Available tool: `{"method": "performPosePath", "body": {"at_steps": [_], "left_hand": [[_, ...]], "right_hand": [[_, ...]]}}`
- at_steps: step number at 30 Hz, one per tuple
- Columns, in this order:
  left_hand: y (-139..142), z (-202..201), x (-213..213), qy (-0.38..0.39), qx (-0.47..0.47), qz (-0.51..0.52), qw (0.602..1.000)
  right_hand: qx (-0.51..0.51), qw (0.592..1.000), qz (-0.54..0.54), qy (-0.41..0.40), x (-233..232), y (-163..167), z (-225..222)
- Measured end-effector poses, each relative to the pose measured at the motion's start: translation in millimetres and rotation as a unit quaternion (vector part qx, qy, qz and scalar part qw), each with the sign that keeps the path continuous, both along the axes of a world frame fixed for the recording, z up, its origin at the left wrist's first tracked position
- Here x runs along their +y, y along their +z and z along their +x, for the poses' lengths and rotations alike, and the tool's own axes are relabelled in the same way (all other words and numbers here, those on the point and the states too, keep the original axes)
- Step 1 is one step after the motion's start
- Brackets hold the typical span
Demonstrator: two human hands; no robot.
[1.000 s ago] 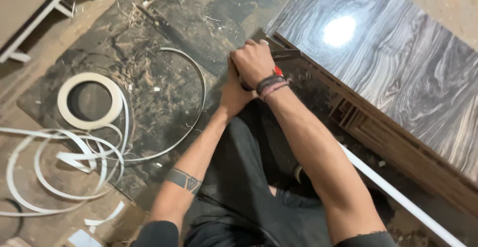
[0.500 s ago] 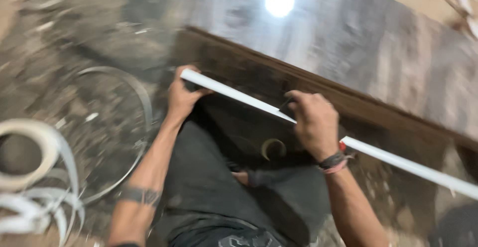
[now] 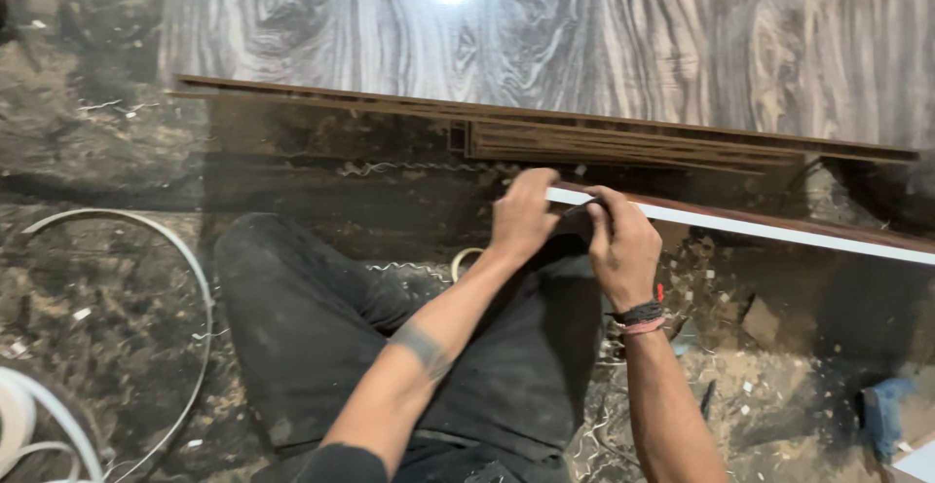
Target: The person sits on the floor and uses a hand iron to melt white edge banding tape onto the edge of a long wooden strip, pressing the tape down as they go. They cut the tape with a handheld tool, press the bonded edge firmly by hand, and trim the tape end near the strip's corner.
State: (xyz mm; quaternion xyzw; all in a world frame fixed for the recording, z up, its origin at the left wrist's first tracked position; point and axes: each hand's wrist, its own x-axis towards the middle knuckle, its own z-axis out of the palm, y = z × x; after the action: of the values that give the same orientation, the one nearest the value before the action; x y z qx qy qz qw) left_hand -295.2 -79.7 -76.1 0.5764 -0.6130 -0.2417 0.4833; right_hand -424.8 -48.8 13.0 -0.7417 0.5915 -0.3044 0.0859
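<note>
The white edge strip (image 3: 760,230) lies along a brown board edge (image 3: 779,218), its long axis running right and slightly down from the fingers. The left hand (image 3: 523,218) and right hand (image 3: 620,240) both pinch its near end, judged as seating it; pressing outward rightward seems due.

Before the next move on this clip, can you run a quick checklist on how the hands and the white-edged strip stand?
1. Left hand on the end of the white-edged strip: ok, fingers close over it.
2. Right hand on the strip just beside the left: ok, though what its fingers pinch is hidden.
3. Strip runs on to the right edge of the view: ok, far end out of frame.
4. Glossy wood-grain panel lies apart from the strip: ok.
5. Any tool in the hands: cannot tell.
6. Floor free of litter: not ok, shavings and loose white banding lie about.
</note>
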Motion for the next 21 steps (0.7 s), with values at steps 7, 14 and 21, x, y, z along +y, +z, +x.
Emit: {"method": "performPosePath", "body": {"at_steps": [7,14,21], "left_hand": [[27,-69,-48,-0.092,-0.021,0.045,0.995],[35,-64,-72,-0.056,-0.077,0.081,0.992],[-16,62,-16,-0.143,-0.238,-0.001,0.961]], "right_hand": [[-0.083,0.989,0.034,-0.116,17,-10,-61],[-0.206,0.961,0.178,-0.041,39,-32,-70],[0.056,0.887,0.417,0.188,69,-39,-23]]}}
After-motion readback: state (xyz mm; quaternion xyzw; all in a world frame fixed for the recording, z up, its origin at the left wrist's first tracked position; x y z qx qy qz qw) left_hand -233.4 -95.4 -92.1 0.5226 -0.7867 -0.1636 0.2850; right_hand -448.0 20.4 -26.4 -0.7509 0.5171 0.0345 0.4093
